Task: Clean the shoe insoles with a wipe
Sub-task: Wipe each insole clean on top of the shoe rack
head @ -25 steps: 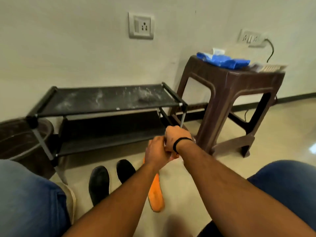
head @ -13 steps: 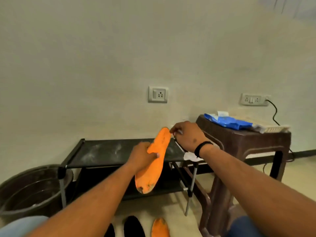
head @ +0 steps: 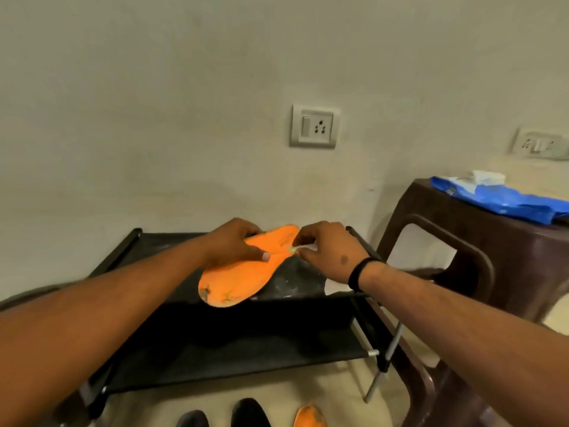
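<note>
An orange insole [head: 246, 272] is held over the top shelf of the black shoe rack [head: 160, 241]. My left hand [head: 234, 241] grips it from the left side, thumb on its upper face. My right hand [head: 326, 248] pinches a small white wipe [head: 300, 248] against the insole near its far end. A second orange insole [head: 309, 417] lies on the floor at the bottom edge, only partly in view.
Two black shoes [head: 237, 414] stand on the floor beside the lower insole. A brown plastic stool [head: 462, 241] at the right carries a blue wipes pack [head: 505, 198]. A dark tub edge [head: 30, 295] shows at the left behind my arm.
The insole has gone from tilted upright to lying flatter over the rack's top shelf. My right hand has moved from its tip onto its upper face with the wipe.
</note>
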The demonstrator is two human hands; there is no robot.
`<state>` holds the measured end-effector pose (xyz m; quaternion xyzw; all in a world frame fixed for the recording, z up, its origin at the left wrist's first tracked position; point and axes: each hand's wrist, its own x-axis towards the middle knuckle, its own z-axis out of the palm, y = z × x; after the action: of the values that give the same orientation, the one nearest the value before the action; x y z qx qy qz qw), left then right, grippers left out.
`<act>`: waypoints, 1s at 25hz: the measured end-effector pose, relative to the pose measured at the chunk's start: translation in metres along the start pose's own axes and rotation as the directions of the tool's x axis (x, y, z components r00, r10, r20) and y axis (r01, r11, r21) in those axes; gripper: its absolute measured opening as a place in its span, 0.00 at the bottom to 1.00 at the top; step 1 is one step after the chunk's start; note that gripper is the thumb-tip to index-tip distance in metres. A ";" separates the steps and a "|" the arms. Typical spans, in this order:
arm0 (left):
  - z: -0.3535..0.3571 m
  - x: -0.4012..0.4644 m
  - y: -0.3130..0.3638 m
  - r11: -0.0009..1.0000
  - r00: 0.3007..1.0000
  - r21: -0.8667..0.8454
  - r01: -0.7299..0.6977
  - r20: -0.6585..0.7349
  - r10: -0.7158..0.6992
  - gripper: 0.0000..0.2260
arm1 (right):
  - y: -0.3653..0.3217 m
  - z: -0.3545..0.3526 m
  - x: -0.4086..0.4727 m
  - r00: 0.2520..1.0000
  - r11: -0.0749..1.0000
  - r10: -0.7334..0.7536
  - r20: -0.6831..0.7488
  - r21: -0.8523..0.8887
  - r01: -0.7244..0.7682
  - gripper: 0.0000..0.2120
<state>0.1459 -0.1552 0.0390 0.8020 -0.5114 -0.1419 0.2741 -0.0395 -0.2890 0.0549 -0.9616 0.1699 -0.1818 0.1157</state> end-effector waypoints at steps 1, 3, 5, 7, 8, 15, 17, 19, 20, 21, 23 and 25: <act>0.005 0.010 -0.004 1.000 1.000 -0.030 0.001 0.009 -0.001 0.19 | 0.003 0.009 0.008 1.000 1.000 0.014 -0.005 -0.011 -0.014 0.10; 0.014 0.027 -0.007 1.000 1.000 0.005 -0.005 -0.004 0.005 0.23 | 0.010 0.018 0.022 0.999 0.998 0.037 -0.028 -0.046 -0.039 0.10; 0.023 0.039 -0.015 0.995 0.998 0.095 -0.016 -0.062 0.021 0.28 | 0.020 0.029 0.037 0.998 0.994 0.051 -0.024 -0.095 -0.053 0.10; 0.031 0.040 -0.022 0.993 0.996 0.110 -0.051 -0.066 0.059 0.30 | 0.038 0.036 0.051 0.997 0.989 0.075 0.004 -0.127 -0.074 0.11; 0.037 0.037 -0.025 0.992 0.996 0.099 -0.075 -0.043 0.079 0.29 | 0.049 0.038 0.057 0.995 0.986 0.096 0.018 -0.137 -0.093 0.11; 0.067 0.025 -0.028 0.891 0.992 0.446 -0.088 -0.042 0.118 0.26 | 0.085 0.067 0.059 0.987 0.988 0.151 0.056 -0.021 -0.150 0.07; 0.068 0.024 -0.028 0.893 0.993 0.443 -0.081 -0.038 0.109 0.26 | 0.087 0.072 0.054 0.987 0.988 0.150 0.054 0.030 -0.152 0.07; 0.070 0.024 -0.027 0.896 0.993 0.438 -0.081 -0.044 0.111 0.26 | 0.086 0.070 0.052 0.987 0.991 0.130 0.093 0.018 -0.132 0.06; 0.070 0.024 -0.026 0.895 0.993 0.439 -0.078 -0.047 0.110 0.26 | 0.085 0.068 0.054 0.987 0.993 0.115 0.108 -0.005 -0.115 0.06; 0.069 0.024 -0.025 0.895 0.993 0.439 -0.073 -0.050 0.105 0.26 | 0.085 0.066 0.057 0.988 0.995 0.102 0.118 -0.033 -0.099 0.05; 0.070 0.024 -0.024 0.898 0.993 0.435 -0.066 -0.060 0.102 0.26 | 0.084 0.060 0.064 0.988 0.990 0.099 0.122 -0.112 -0.085 0.04; 0.069 0.024 -0.025 0.898 0.993 0.436 -0.061 -0.062 0.097 0.26 | 0.085 0.059 0.074 0.985 0.984 0.139 0.104 -0.124 -0.126 0.03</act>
<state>0.1392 -0.1889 -0.0304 0.8265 -0.5506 0.0197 0.1154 0.0239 -0.3844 0.0006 -0.9619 0.2373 -0.1093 0.0806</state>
